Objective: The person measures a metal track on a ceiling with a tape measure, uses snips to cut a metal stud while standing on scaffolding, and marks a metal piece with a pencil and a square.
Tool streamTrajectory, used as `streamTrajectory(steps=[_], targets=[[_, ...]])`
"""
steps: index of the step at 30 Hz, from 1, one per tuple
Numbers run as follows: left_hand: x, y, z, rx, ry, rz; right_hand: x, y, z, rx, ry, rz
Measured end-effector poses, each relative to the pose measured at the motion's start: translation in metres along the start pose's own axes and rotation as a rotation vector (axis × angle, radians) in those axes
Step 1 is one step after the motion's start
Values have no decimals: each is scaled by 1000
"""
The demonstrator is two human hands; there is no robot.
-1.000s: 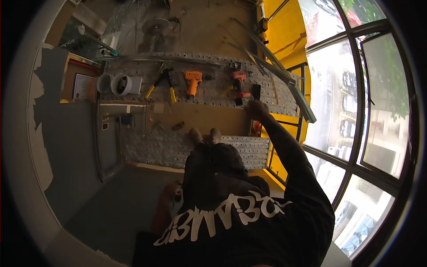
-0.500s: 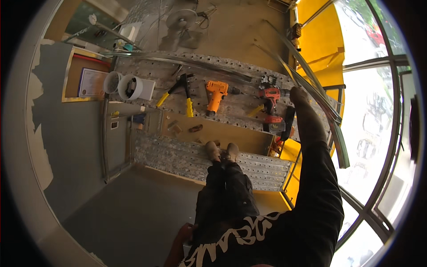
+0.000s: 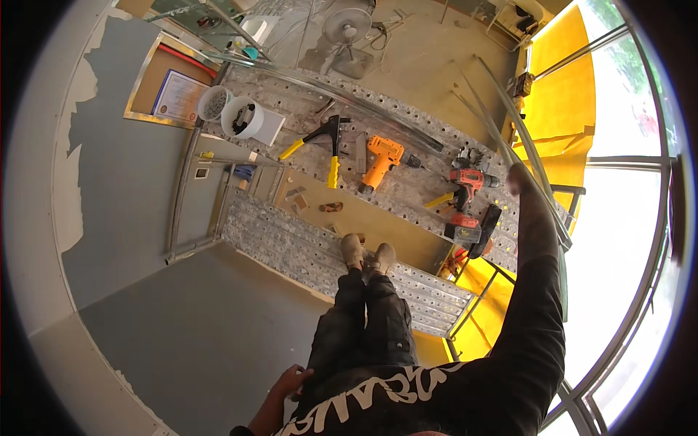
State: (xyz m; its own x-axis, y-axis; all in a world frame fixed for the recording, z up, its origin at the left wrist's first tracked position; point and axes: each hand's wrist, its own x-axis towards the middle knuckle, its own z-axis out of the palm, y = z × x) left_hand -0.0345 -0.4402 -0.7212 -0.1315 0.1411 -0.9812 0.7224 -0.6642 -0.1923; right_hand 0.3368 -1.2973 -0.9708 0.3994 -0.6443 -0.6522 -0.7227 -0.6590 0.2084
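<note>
Wearer's clothing: black shirt [image 3: 502, 389], matte, with large, rounded white lettering [image 3: 392, 386] across the front. Right sleeve [image 3: 536, 312] black, loose, ending along the forearm [image 3: 536, 229], which is bare beyond the hem. Right hand [image 3: 518, 180] and left hand [image 3: 292, 381] both bare. Trousers [image 3: 367, 320] black, full-length; fine detail lost in dark cloth. Shoes [image 3: 352, 249] tan, low-cut, with rounded toes.

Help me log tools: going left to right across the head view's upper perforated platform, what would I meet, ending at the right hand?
White buckets → yellow-handled tool → orange drill → red drill → right hand.
</note>
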Motion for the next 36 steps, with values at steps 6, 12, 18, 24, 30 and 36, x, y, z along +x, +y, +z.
streamTrajectory(steps=[6, 12, 18, 24, 30, 36], targets=[[-5, -20, 1, 13, 153, 160, -108, -60, -64, -82, 275, -1072], [-66, 36, -16, -181, 171, 249, -265, -105, -51, 1469, -682, -396], [-33, 30, -90, -134, 245, 515, -342, -105, -13, 2035, -742, -193], [-32, 98, -182, 142, 382, 743, -438, -75, 4, 1344, 131, -946], [-55, 221, -242, 117, 56, 1037, -591, -30, 17, 1193, -214, -720], [-71, 324, -208, 412, -354, 987, -773, 25, 107, 1322, -477, -338]])
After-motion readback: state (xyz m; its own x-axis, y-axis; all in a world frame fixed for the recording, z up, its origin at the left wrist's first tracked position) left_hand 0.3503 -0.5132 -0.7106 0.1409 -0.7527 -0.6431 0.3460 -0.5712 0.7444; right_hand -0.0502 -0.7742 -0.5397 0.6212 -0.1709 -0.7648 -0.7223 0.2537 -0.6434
